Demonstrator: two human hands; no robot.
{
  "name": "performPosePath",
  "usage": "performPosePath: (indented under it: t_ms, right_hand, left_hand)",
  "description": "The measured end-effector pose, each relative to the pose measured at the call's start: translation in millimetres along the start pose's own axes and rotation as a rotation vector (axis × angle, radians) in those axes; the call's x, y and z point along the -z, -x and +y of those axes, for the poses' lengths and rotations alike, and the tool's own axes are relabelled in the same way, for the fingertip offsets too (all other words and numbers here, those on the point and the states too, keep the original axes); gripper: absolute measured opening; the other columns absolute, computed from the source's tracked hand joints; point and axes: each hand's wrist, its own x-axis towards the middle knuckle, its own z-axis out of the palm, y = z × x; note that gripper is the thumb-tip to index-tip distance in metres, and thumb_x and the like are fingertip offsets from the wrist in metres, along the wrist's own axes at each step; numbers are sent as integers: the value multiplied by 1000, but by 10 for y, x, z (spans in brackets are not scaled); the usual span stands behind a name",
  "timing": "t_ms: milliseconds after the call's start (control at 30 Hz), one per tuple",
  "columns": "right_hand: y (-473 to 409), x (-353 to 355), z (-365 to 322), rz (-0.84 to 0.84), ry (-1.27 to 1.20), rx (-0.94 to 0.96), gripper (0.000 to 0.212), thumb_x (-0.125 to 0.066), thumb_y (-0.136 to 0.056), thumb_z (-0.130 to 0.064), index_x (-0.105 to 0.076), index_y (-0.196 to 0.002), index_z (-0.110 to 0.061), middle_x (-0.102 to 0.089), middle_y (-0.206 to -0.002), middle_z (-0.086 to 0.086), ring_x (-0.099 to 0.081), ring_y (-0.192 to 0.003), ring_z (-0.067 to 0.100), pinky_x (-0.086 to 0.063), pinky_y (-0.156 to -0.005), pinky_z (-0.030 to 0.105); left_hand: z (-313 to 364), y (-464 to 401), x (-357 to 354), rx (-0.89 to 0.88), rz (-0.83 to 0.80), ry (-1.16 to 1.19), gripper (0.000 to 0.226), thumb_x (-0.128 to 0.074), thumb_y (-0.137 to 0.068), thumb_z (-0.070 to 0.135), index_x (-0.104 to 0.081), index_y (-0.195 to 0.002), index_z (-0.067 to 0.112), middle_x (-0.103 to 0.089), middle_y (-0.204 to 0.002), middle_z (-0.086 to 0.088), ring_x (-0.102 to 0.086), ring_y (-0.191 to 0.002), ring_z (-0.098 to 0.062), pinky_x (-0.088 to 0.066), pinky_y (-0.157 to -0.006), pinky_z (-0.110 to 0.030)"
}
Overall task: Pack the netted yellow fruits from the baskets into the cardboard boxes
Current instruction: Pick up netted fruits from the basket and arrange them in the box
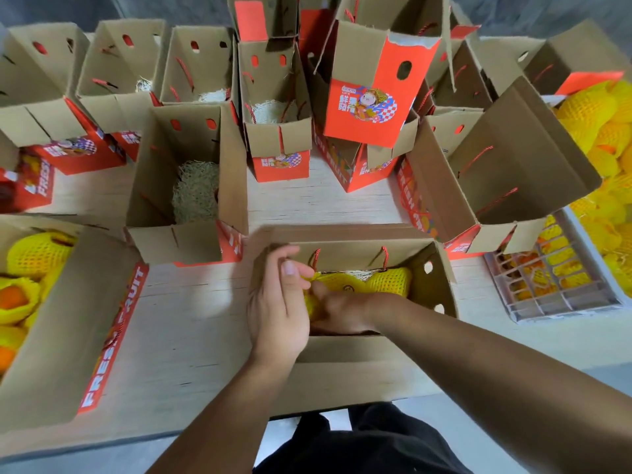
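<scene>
An open cardboard box (434,289) stands at the table's front edge, right before me. Inside it lie yellow netted fruits (390,280). My left hand (278,302) is at the box's left wall, its fingers pinching the yellow net of a fruit at the left end. My right hand (337,311) reaches down into the box from the right and rests on the same fruit, its fingers mostly hidden. A grey plastic basket (561,302) at the right holds more netted fruits (561,254), and a second heap (602,131) lies beyond it.
A filled cardboard box (68,336) with netted fruits stands at the front left. Several open orange-and-brown boxes (191,186) with pale straw padding crowd the middle and back of the wooden table (191,319). A large open box (496,172) leans between my box and the basket.
</scene>
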Motion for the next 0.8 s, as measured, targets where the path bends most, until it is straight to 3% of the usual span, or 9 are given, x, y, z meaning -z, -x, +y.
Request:
performPosePath:
  t_ms: [33, 100, 200, 333, 433, 567, 700, 800]
  right_hand:
    - [-46, 17, -37, -29, 39, -6, 76, -52, -95, -62, -17, -155, -32, -55, -143, 7, -55, -123, 30, -47, -101, 42]
    - [-123, 15, -85, -6, 112, 17, 60, -51, -95, -56, -37, -147, -29, -57, -135, 4, -56, -120, 30, -46, -102, 45]
    - [-213, -56, -151, 92, 200, -29, 29, -62, -97, -32, -62, -123, -20, -59, -106, 5, -52, -89, 25, -46, -81, 38]
    - [-174, -61, -259, 30, 261, 15, 18, -56, -100, -32, -60, -116, -24, -62, -117, -1, -52, -97, 21, -43, -88, 34]
    - [-45, 82, -268, 67, 181, -14, 31, -54, -97, -36, -63, -123, -22, -67, -120, 1, -62, -102, 26, -51, -89, 36]
    - [157, 174, -187, 155, 43, 55, 17, -52, -96, -19, -63, -108, -18, -70, -115, 6, -61, -96, 26, -53, -86, 35]
    - [444, 98, 69, 322, -114, -7, 35, -57, -95, -39, -57, -127, -25, -65, -105, -2, -61, -98, 23, -49, -81, 32]
    - [740, 120, 371, 457, -104, -21, 36, -58, -96, -45, -53, -128, -29, -62, -100, -7, -62, -96, 20, -46, -78, 30]
  left_hand:
    - [6, 0, -8, -3, 2, -16, 50, -16, -106, 61, -53, -125, 33, -68, -99, 21, -68, -85, -5, -56, -79, -42]
    - [14, 13, -8, -17, 9, -37, 50, -17, -107, 59, -55, -124, 32, -67, -98, 22, -66, -85, -2, -56, -77, -39]
    - [32, 11, -6, -20, 27, -104, 51, -15, -107, 58, -57, -120, 32, -65, -101, 23, -65, -83, -3, -55, -79, -36]
    - [50, 3, -19, -23, 15, -192, 51, -14, -107, 58, -58, -115, 34, -68, -92, 19, -65, -82, -6, -53, -75, -32]
    - [60, -16, -30, -44, -28, -351, 42, -25, -107, 50, -62, -105, 31, -69, -90, 15, -63, -82, -11, -51, -69, -33]
    - [29, -68, -109, -51, -202, -664, 26, -38, -98, 42, -62, -97, 32, -71, -83, 9, -65, -74, -19, -39, -58, -29]
    - [7, -76, -130, -18, -419, -807, 27, -36, -97, 46, -61, -103, 36, -73, -93, 8, -67, -78, -23, -49, -62, -31]
    - [102, -95, -164, -12, -432, -766, 19, -45, -98, 41, -63, -103, 37, -74, -93, 9, -69, -79, -21, -50, -62, -31]
